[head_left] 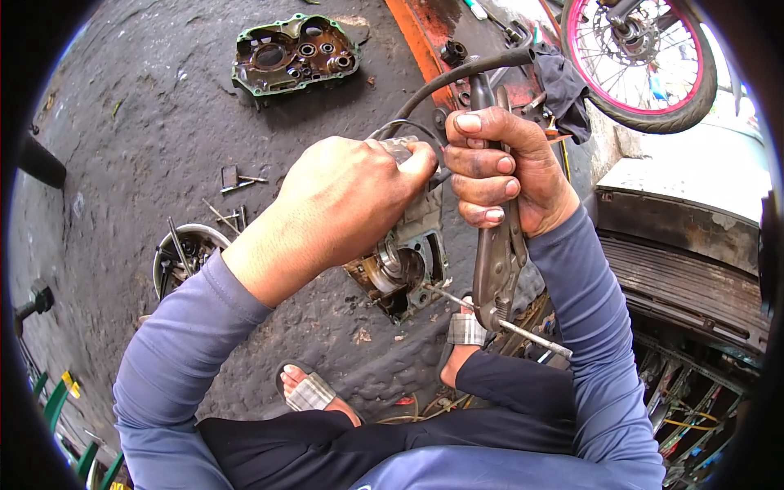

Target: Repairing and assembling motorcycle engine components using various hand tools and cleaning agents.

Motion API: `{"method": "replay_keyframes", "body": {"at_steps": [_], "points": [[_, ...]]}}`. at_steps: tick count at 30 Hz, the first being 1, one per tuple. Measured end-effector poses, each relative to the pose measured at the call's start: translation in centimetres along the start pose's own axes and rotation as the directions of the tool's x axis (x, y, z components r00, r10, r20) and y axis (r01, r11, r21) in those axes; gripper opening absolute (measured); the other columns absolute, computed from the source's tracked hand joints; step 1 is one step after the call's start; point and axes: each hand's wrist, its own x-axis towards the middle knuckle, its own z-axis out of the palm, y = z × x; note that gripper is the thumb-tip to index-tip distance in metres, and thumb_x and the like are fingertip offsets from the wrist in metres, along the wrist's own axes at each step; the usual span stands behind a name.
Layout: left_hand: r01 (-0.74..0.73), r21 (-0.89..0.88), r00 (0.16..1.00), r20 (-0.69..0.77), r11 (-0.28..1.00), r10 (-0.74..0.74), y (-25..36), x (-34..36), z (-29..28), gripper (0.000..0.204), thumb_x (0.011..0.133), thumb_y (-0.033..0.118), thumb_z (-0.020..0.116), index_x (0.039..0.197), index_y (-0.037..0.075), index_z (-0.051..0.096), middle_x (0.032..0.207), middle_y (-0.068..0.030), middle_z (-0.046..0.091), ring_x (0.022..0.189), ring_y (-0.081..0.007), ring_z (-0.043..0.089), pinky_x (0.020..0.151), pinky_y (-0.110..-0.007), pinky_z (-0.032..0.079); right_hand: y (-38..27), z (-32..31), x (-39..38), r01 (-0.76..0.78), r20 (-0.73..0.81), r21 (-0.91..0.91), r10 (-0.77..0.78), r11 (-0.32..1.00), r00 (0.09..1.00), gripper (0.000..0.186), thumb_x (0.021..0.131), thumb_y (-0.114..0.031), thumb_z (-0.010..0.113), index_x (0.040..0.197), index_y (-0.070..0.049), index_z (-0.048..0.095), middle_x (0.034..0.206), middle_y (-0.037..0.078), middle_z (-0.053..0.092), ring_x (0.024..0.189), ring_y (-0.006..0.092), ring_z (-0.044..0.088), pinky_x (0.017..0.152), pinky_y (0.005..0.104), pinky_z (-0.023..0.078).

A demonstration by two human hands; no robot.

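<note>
Gripping pliers (496, 261) right of centre with the right hand (510, 167), curling the left hand (343, 192) over the engine (422, 222) at centre.

Closed firmly around the handles with right-hand fingers, with jaws pointing down the frame and seemingly locked on a thin rod (535, 339) at lower right of centre. Tucked out of sight on the left: cannot tell whether gripping anything. Likely weighty, all stiff metal, hard to damage, perhaps slick given the grime on the fingers. Best held midway along the handles, clear of the jaws. Probably rigid in the rod too, apt to twist if pinched off-square. Likely heavier still in the engine, hard-edged and oily; best taken by the outer walls.
</note>
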Motion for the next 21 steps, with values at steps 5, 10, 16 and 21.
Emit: {"method": "replay_keyframes", "body": {"at_steps": [5, 10, 16, 21], "points": [[0.005, -0.05, 1.0, 0.007, 0.999, -0.004, -0.1, 0.1, 0.1, 0.025, 0.087, 0.013, 0.062, 0.107, 0.0, 0.053, 0.074, -0.0138, 0.068, 0.073, -0.0315, 0.072, 0.061, -0.043, 0.056, -0.1, 0.5, 0.2, -0.029, -0.019, -0.011, 0.028, 1.0, 0.999, 0.027, 0.102, -0.026, 0.056, 0.078, -0.014, 0.055, 0.058, -0.011, 0.04, 0.046, 0.004, 0.043, 0.05, 0.0321, 0.045], [0.004, -0.067, 1.0, 0.015, 0.998, -0.003, -0.2, 0.0, 0.4, 0.023, 0.086, 0.014, 0.062, 0.105, 0.002, 0.056, 0.077, -0.0132, 0.069, 0.075, -0.0315, 0.072, 0.063, -0.043, 0.056, -0.1, 1.6, 0.5, -0.074, -0.04, -0.049, 0.072, 0.996, 0.997, 0.028, 0.102, -0.026, 0.057, 0.076, -0.014, 0.054, 0.058, -0.01, 0.041, 0.045, 0.0047, 0.043, 0.051, 0.0326, 0.045], [-0.005, -0.024, 0.986, 0.169, 1.0, 0.009, -0.6, 0.2, 0.0, 0.023, 0.084, 0.015, 0.064, 0.106, 0.007, 0.059, 0.077, -0.0115, 0.069, 0.074, -0.0315, 0.072, 0.063, -0.044, 0.056, 0.0, 1.6, 1.0, -0.095, -0.032, -0.06, 0.093, 0.994, 0.995, 0.029, 0.101, -0.025, 0.058, 0.075, -0.015, 0.052, 0.058, -0.009, 0.042, 0.045, 0.0051, 0.043, 0.051, 0.0325, 0.046], [0.039, -0.058, 0.999, 0.014, 0.998, -0.039, -2.7, 0.2, 1.0, 0.067, 0.065, 0.01, 0.077, 0.129, 0.015, 0.059, 0.079, -0.0091, 0.065, 0.072, -0.0318, 0.069, 0.062, -0.044, 0.054, 2.3, 0.6, 1.2, 0.237, -0.016, 0.168, -0.237, 0.957, 0.971, 0.025, 0.104, -0.026, 0.053, 0.083, -0.013, 0.053, 0.063, -0.01, 0.042, 0.051, 0.0041, 0.042, 0.051, 0.0294, 0.043]]}}
